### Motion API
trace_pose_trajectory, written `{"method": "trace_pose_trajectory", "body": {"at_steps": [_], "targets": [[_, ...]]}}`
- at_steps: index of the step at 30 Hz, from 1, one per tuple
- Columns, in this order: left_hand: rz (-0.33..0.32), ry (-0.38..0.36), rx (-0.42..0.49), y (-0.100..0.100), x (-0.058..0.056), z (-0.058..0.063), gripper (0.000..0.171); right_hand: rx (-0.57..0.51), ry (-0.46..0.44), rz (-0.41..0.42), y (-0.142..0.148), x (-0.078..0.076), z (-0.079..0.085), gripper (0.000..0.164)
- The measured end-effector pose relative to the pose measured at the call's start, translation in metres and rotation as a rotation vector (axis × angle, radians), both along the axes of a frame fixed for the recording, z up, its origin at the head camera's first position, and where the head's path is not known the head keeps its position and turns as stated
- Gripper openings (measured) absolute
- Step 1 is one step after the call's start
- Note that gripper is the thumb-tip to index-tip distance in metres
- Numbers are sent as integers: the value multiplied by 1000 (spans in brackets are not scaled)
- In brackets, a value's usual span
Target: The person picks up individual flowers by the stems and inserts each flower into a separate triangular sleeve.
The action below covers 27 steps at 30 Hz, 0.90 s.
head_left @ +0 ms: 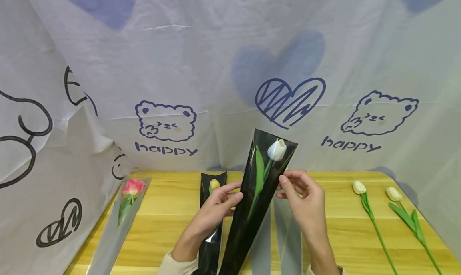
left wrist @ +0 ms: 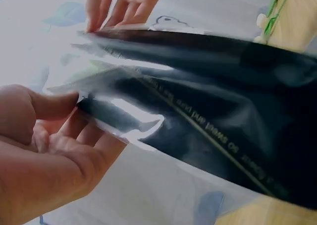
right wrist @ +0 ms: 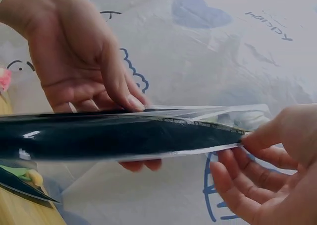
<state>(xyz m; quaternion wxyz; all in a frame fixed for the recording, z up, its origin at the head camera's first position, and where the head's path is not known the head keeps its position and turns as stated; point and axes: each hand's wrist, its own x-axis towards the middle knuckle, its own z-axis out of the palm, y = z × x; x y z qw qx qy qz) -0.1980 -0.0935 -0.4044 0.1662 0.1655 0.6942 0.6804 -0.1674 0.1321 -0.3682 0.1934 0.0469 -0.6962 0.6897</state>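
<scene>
Held up above the table is a black flower sleeve (head_left: 239,227) with a clear front, tilted with its wide end up and to the right. Inside it shows a white tulip (head_left: 277,150) with green leaves. My left hand (head_left: 217,205) pinches the sleeve's left edge, thumb in front. On the other edge, near the top, my right hand (head_left: 304,197) pinches with thumb and fingertips. Small lettering runs along a slanting gold line on the sleeve (left wrist: 198,121) in the left wrist view. The tulip's lower stem is hidden in the black part.
Another black sleeve with a yellow tulip (head_left: 214,183) lies behind my left hand. A pink flower (head_left: 133,187) in a clear sleeve lies at the left. Grey sleeves (head_left: 289,243) lie beneath my right hand. Two loose white tulips (head_left: 359,187) lie at the right. A printed cloth (head_left: 223,67) hangs behind the table.
</scene>
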Motion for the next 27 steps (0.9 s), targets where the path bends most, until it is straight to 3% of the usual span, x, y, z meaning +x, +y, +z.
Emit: {"method": "trace_pose_trajectory", "body": {"at_steps": [6,9,13,16,19,23,27], "targets": [[93,39,8,5,1,-3,49,101,-119,195,-3,-1,-6,45],[101,12,38,6,-1,-5,49,99,-99,143,-4,-4,-9,44],[35,-3,71,9,-5,-8,63,100,-35,36,-5,-8,-13,37],[29,39,72,12,-7,-11,73,100,-28,37,-5,-10,-15,36],[54,71,85,12,-8,-12,72,105,-58,83,-1,-11,-15,37],[100,69,118,-10,-9,-12,66,122,-79,102,14,-9,-14,36],[226,19,56,-59,-3,-14,67,145,-113,15,39,-7,-11,32]]}}
